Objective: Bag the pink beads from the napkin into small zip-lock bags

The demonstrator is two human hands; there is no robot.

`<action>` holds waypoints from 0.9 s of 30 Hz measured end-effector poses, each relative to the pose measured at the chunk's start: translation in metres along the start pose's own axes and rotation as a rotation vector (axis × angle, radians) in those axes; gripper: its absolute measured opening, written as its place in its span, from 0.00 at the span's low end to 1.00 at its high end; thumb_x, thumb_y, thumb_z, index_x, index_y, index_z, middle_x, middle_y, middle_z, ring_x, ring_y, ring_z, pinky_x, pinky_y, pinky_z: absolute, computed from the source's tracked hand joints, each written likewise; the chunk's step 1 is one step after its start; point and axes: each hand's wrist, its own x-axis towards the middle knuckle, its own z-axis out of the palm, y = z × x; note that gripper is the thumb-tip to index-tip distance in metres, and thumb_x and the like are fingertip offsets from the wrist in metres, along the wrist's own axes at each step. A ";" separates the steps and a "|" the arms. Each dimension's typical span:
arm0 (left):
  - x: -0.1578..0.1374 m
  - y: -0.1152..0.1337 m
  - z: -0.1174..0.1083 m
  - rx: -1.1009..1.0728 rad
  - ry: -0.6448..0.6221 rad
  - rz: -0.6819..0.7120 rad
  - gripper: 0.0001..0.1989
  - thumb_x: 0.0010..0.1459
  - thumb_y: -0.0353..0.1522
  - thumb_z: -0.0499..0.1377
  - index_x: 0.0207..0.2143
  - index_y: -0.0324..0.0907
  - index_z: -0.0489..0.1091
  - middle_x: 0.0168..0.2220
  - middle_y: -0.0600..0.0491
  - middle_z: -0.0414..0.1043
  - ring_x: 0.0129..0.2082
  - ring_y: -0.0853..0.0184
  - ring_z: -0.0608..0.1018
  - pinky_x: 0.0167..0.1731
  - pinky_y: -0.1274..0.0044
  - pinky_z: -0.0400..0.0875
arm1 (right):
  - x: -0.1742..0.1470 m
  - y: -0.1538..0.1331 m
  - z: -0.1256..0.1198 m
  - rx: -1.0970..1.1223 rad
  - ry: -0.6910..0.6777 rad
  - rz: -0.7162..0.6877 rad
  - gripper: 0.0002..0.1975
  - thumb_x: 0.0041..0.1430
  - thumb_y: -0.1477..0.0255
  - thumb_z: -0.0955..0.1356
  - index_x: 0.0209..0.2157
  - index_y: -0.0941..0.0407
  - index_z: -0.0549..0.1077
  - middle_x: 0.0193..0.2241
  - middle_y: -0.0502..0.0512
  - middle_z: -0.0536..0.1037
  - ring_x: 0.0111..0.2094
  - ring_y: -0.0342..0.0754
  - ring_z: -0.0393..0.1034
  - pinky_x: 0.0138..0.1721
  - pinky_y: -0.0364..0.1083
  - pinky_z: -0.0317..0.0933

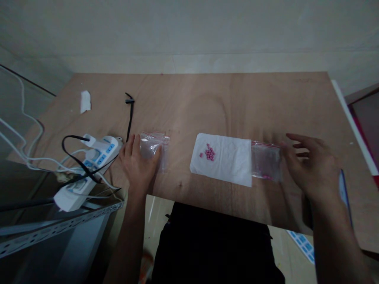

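Observation:
My left hand (138,163) rests at the left of the table with its fingers spread. Its thumb lies over a few clear zip-lock bags (149,145) with red seal lines, and the other fingers are at their left edge. In the middle lies a white tissue (232,159) bearing a small cluster of pink beads (210,153). Against its right edge is another clear zip-lock bag (266,159) with a little pink at the bottom. My right hand (310,167) hovers just right of that bag, fingers apart and nothing visible in them; the thumb is near the bag's edge.
A white power strip (100,156) with plugs and tangled cables sits at the table's left edge. Behind my left hand lies a black strap (130,114). A white paper scrap (85,101) is at the back left. A dark, blue-edged object (344,189) is partly hidden by my right arm.

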 end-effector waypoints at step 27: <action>-0.040 0.077 -0.034 -0.606 -0.485 0.455 0.47 0.50 0.42 0.68 0.66 0.48 0.47 0.55 0.44 0.65 0.54 0.56 0.71 0.52 0.64 0.71 | -0.030 -0.113 0.032 1.034 -0.755 -0.031 0.03 0.53 0.75 0.70 0.29 0.54 0.73 0.26 0.46 0.77 0.26 0.40 0.71 0.28 0.41 0.64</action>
